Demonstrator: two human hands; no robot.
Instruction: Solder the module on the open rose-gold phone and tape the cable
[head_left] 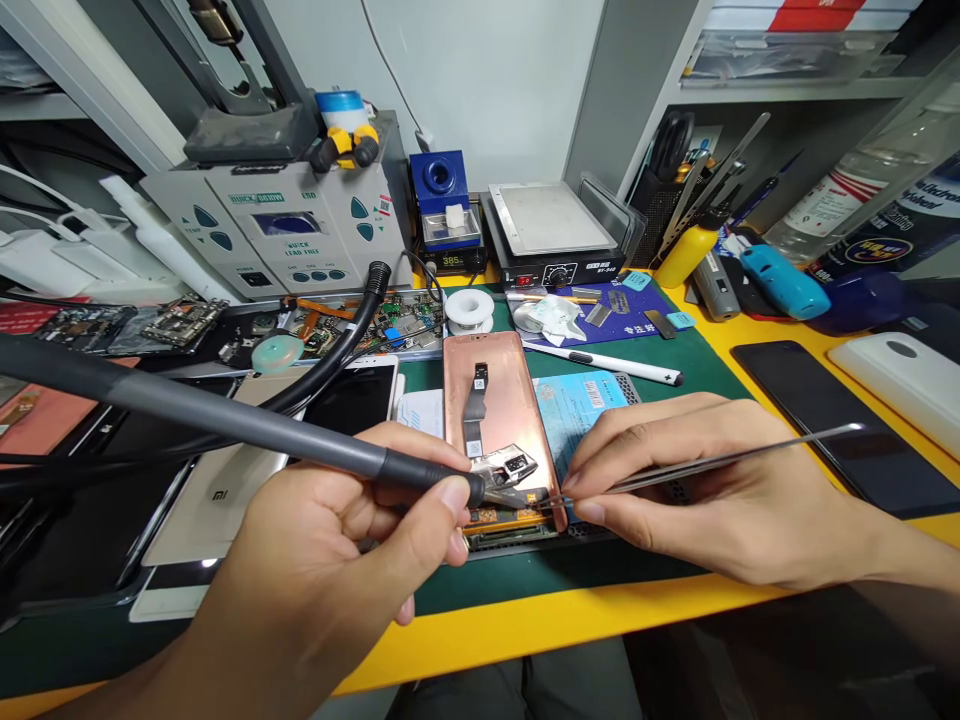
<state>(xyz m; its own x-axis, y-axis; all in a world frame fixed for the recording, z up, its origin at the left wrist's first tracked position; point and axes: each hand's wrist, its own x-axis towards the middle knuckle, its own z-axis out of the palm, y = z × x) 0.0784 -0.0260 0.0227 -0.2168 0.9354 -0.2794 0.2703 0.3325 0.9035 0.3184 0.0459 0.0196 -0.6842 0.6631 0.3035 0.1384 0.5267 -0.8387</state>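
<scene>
A soldering iron [300,428] is gripped in my left hand [322,560], its dark grey shaft running up to the left. Its flat metal tip rests over an orange flex cable [487,516] at the lower end of a copper-coloured phone panel [491,375]. My right hand [705,480] pinches slim metal tweezers [720,465], whose points meet the same spot beside the iron's tip. A dark ribbon with connectors [475,410] and crumpled silvery foil [510,465] lie on the panel. My left fingers partly hide the panel's lower left corner.
A hot-air station [281,230], soldering stand [442,210] and heating plate [555,220] stand behind. Phones, including a gold one [217,500], lie at left. A thick black hose [337,350] curves across the left. A black phone [832,420] is at right; a white pen-like tool [607,361] lies behind my right hand.
</scene>
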